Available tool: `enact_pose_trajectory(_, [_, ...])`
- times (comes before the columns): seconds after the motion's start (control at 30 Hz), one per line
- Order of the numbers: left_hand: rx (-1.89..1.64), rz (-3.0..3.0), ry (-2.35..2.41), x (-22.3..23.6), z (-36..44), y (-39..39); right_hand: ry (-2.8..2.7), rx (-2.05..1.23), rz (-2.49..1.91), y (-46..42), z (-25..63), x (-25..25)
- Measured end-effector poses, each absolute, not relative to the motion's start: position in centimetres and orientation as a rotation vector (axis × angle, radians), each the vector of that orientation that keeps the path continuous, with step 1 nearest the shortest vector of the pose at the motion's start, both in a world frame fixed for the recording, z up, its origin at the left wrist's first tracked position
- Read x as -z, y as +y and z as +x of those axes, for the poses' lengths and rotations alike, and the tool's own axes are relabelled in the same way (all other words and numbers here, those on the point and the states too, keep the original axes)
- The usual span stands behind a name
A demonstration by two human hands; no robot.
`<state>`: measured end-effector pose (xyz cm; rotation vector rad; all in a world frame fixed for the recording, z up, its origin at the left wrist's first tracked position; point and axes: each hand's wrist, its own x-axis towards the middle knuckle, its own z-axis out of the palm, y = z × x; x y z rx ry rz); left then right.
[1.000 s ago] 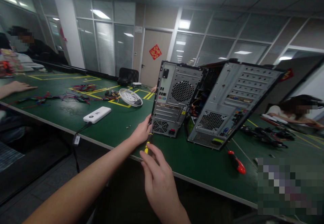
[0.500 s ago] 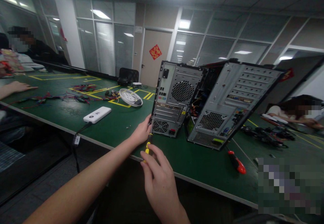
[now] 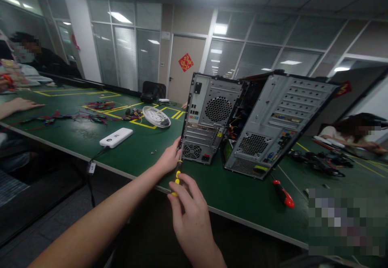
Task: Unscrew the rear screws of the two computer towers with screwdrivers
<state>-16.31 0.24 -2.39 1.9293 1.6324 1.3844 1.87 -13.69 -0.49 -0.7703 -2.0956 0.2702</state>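
Note:
My right hand (image 3: pixel 192 213) pinches the handle of a yellow-and-black screwdriver (image 3: pixel 177 179) between thumb and fingers. The screwdriver points away from me at the lower left edge of a grey-and-black computer case (image 3: pixel 206 116), whose back panel faces me. Against that same lower edge, my left hand (image 3: pixel 169 157) grips the case beside the screwdriver's front end; its fingertips are largely hidden. The tip of the screwdriver cannot be made out. Close on the right stands a second computer case (image 3: pixel 266 130), tilted in view.
A red-and-black screwdriver (image 3: pixel 283 194) lies right of the cases, near black cables (image 3: pixel 323 163). On the green table (image 3: pixel 145 138) are a white power bank (image 3: pixel 116 137), small screws (image 3: pixel 154 152), a white basket (image 3: pixel 157 117) and wired parts (image 3: pixel 91 116). People sit at both sides.
The yellow markings on the screwdriver handle show differently, as if it turned slightly in my right hand. A bit of someone's hand now shows behind the left case.

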Motion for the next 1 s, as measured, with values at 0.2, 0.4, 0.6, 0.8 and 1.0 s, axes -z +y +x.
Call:
enact_pose_trajectory(0.2, [-1.371,1.92,1.624,2.07,-16.23,-0.02,-2.074,-0.299,-0.764,-13.67,1.87,0.49])
enact_pose_trajectory(0.4, [-1.384,1.926,1.611,2.13,-16.21,0.04,-2.024,-0.301,-0.747,-13.59,1.74,0.43])
enact_pose_trajectory(0.6, [-1.385,1.941,1.593,2.27,-16.27,0.17,-2.01,-0.301,-0.749,-13.64,1.73,0.44])
enact_pose_trajectory(0.8, [-1.384,1.934,1.602,2.26,-16.29,0.1,-2.008,-0.302,-0.745,-13.59,1.7,0.39])
enact_pose_trajectory(1.0, [-1.401,1.944,1.597,2.34,-16.28,0.16,-2.06,-0.251,-0.752,-13.53,1.86,0.35])
